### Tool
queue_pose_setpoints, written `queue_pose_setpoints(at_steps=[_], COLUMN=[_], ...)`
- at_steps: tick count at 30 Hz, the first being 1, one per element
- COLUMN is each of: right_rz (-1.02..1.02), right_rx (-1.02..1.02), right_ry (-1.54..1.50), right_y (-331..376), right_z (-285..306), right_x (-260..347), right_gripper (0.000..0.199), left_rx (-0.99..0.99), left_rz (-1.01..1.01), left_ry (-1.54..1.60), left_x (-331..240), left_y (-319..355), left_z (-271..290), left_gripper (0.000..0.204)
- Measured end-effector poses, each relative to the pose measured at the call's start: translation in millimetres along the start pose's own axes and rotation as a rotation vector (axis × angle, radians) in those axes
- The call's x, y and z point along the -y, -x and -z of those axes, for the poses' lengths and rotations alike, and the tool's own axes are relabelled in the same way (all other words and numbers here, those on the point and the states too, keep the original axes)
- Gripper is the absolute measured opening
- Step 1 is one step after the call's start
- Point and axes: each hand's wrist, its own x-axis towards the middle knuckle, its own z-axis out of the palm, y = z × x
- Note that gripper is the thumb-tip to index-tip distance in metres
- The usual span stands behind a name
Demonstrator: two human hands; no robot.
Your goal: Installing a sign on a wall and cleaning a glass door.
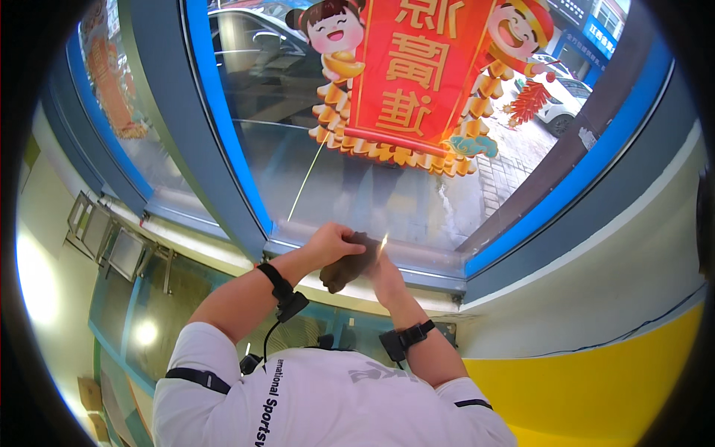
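Observation:
In front of the window, my left hand [333, 244] grips a dark brown folded cloth [350, 262], its thumb lying across the top edge. The cloth hangs down in soft folds between both hands. My right hand [383, 274] is raised at the cloth's right side. Its fingers are blurred and partly hidden, so I cannot tell whether it holds anything. A narrow bright glint shows just above the right hand; its source is unclear. Both hands are close to the lower part of the glass pane [290, 179].
A red and gold poster [406, 82] with cartoon figures covers the upper glass. Grey and blue window frames [231, 149] surround the pane, above a sill [439, 298]. Metal-framed chairs [126, 253] stand at the left. A yellow wall panel [581, 372] is at the right. Parked cars show outside.

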Motion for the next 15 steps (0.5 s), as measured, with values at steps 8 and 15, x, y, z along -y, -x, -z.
queue_pose_setpoints(at_steps=[8,15], right_rz=[-0.100,0.233], right_rx=[0.017,-0.345], right_ry=[-0.298,0.028], right_y=[-0.7,3.2], right_z=[-17.7,-24.8], right_x=[-2.9,-2.6], right_gripper=[0.046,0.030], left_rx=[-0.014,-0.011], left_rz=[0.041,0.082], left_ry=[-0.023,0.225], left_x=[-8.6,0.6], left_y=[10.0,8.3], left_z=[10.1,4.2], left_gripper=[0.023,0.023])
